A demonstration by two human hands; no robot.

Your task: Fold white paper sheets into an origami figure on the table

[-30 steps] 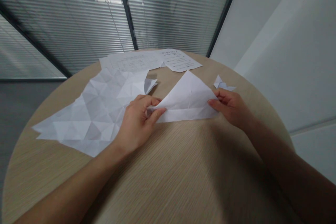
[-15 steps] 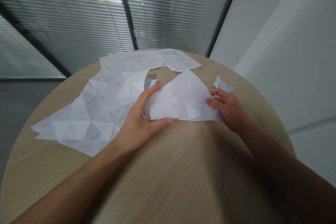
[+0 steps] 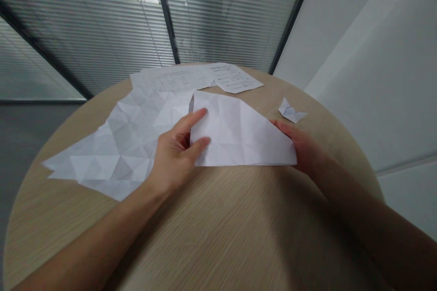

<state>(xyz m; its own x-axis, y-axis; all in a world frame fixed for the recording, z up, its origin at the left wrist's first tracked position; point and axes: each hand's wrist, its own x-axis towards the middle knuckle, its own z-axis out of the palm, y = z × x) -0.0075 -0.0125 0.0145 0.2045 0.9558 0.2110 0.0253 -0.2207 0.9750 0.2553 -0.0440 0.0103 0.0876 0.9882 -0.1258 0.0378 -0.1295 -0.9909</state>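
Note:
A folded sheet of white paper [image 3: 239,134] with crease lines is held up over the table between my two hands. My left hand [image 3: 179,148] grips its left edge, with the thumb and a finger on the near face. At the lower right corner, my right hand [image 3: 302,145] holds the paper with its fingers mostly behind it, so their tips are partly hidden. The paper's bottom edge runs straight and its upper right edge slopes down. Beyond my left hand lies a large creased white sheet [image 3: 116,145] with many triangular facets.
The round wooden table [image 3: 218,236] carries printed sheets [image 3: 235,79] at its far edge. A small folded paper piece [image 3: 290,111] lies beyond my right hand. Glass panels with blinds [image 3: 221,18] stand behind the table, and a pale wall [image 3: 385,77] is on the right.
The held paper has changed from a peaked shape to a wider one with a raised left corner. My right hand has slipped behind its right end, and my left thumb has moved up onto its face.

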